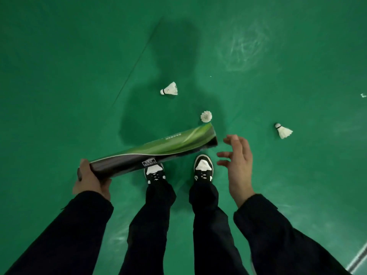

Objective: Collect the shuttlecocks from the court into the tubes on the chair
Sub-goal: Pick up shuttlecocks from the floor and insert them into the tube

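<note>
My left hand grips the closed end of a long green and black shuttlecock tube, held almost level with its open mouth pointing right. Beside that mouth my right hand hovers with fingers spread, holding nothing. Three white shuttlecocks lie on the green court floor: one ahead on its side, one just beyond the tube's mouth, and one off to the right. The chair is out of view.
My two feet in black and white shoes stand under the tube. A thin dark seam runs diagonally across the floor at the upper left. A white court line crosses the bottom right corner.
</note>
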### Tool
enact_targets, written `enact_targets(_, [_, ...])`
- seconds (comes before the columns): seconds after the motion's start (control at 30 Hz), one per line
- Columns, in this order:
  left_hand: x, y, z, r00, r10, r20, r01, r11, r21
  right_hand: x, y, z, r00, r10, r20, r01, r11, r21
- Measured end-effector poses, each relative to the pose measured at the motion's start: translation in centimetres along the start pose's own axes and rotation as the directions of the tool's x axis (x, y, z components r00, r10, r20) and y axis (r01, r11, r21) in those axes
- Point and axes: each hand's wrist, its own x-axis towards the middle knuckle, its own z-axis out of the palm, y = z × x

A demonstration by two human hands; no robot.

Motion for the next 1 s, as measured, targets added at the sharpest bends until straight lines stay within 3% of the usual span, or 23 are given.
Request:
enact_targets(0.07, [3.6,0.0,0.6,0.999,0.042,-0.034,-0.041,0.999,0.017,3.3,3.0,1.5,0.995,0.082,-0.053,-0.082,0.997,-0.009])
enact_targets(0.13, [6.5,-0.2,1.0,0.997,0.076,-0.012,-0.076,0.997,0.018,6.9,7.0,2.8,0.981,0.194,-0.013,-0.194,0.978,-0.08])
enact_targets(0.23, [11.9,-0.5,1.9,0.99,0.097,-0.104,-0.103,0.994,-0.049,11.9,13.0,4.6,0.951,0.308,0.03,-0.294,0.931,-0.216])
enact_targets(0.37, [16.4,-2.1,2.8,0.989,0.103,-0.104,-0.102,0.995,0.02,16.7,19.4,6.2,0.97,0.238,0.038,-0.206,0.9,-0.384])
enact_targets(0.43, [17.5,-2.4,3.6,0.991,0.02,-0.134,-0.038,0.99,-0.138,18.8,22.2,6.6,0.981,0.196,0.009,-0.173,0.885,-0.433])
enact_targets(0.47, [17.8,-2.6,3.8,0.993,0.017,-0.115,-0.031,0.993,-0.115,19.7,22.9,6.9,0.981,0.193,0.005,-0.171,0.882,-0.44])
enact_targets(0.57, [17.9,-2.4,3.6,0.985,0.149,-0.086,-0.136,0.981,0.135,20.5,22.4,8.0,0.978,0.206,-0.009,-0.189,0.878,-0.44])
enact_targets(0.67, [17.1,-1.5,4.1,0.984,0.168,-0.053,-0.161,0.98,0.117,20.8,21.6,8.4,0.979,0.203,-0.001,-0.183,0.877,-0.444])
enact_targets(0.77, [14.7,-0.2,3.7,0.988,0.111,-0.105,-0.105,0.993,0.063,19.2,19.1,7.9,0.978,0.208,-0.019,-0.194,0.869,-0.455])
enact_targets(0.87, [8.5,2.4,2.3,0.986,0.136,-0.096,-0.12,0.981,0.154,13.4,13.1,6.3,0.956,0.294,0.002,-0.286,0.934,-0.213])
enact_targets(0.93, [4.5,4.5,0.4,0.989,0.137,-0.052,-0.128,0.979,0.159,8.3,7.0,5.3,0.93,0.339,0.142,-0.339,0.94,-0.024])
enact_targets(1.0, [0.4,6.8,-1.8,0.994,0.096,-0.052,-0.087,0.985,0.147,3.5,1.1,4.7,0.908,0.323,0.268,-0.348,0.936,0.051])
